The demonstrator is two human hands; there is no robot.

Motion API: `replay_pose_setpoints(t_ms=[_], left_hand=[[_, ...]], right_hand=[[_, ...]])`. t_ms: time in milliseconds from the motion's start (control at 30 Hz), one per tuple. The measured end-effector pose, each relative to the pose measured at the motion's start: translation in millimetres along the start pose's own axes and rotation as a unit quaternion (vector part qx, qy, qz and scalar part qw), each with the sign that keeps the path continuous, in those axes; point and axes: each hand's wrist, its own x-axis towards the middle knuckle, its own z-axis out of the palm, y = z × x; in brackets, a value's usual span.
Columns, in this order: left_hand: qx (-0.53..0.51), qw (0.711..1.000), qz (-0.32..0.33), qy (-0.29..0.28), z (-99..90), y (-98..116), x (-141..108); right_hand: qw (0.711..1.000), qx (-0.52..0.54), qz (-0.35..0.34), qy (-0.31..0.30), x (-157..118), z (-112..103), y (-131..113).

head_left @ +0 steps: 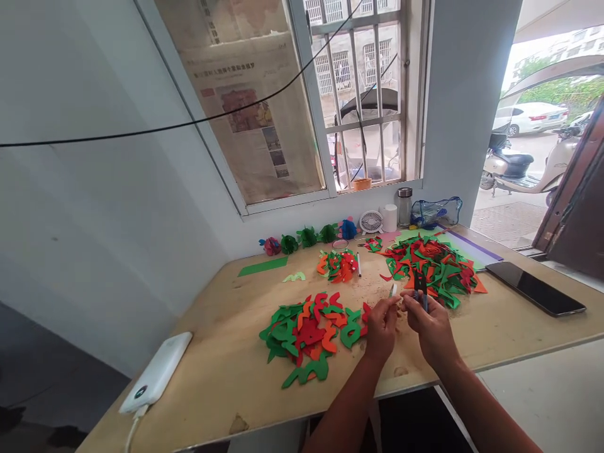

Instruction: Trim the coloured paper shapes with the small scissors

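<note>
My left hand [383, 324] is closed, its thumb and fingertips pinching a small white piece [394, 290] whose kind I cannot make out. Close beside it, my right hand [433, 327] is wrapped round a small dark hand tool [419, 281] with grey-blue handles, its tip pointing away from me. The fingertips of both hands nearly meet above the table. To the left of my hands lies a pile of green, red and orange cut-out shapes [306, 330]. Beyond my right hand spreads a larger heap of red and green scraps [431, 264].
A phone [535, 288] lies at the right, a white power bank [158, 371] with a cable at the left. A smaller heap [337, 265], a pen [358, 264] and a green strip [263, 267] lie farther back. Paper ornaments [309, 236], a fan [370, 222] and a jar [404, 206] line the wall.
</note>
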Motion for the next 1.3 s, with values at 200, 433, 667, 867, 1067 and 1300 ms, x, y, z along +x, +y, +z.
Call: replay_pose_setpoints(t_ms=[200, 433, 667, 867, 1067, 1300], left_hand=[[-0.012, 1.000, -0.027, -0.001, 1.2, 0.1, 0.7], [0.019, 0.997, -0.018, 0.070, -7.3, 6.9, 3.5], [0.009, 0.996, -0.038, 0.083, -8.3, 3.5, 6.1], [0.011, 0.997, -0.050, 0.050, -8.6, 2.0, 6.4], [0.006, 0.998, -0.063, 0.007, -9.9, -1.3, 8.1], [0.013, 0.997, -0.061, -0.033, -8.8, 4.1, 9.1]], right_hand=[[1.000, -0.001, -0.008, 0.009, 3.1, -2.3, -4.0], [0.997, -0.046, -0.050, 0.037, 7.8, -9.9, -3.8], [0.996, -0.067, -0.048, 0.034, 13.1, -25.7, 6.9], [0.996, -0.085, -0.007, -0.018, 17.3, -37.7, 12.1], [0.989, -0.138, 0.009, -0.046, 23.0, -49.1, 15.4], [0.975, -0.206, -0.003, -0.087, 24.7, -55.6, 20.7]])
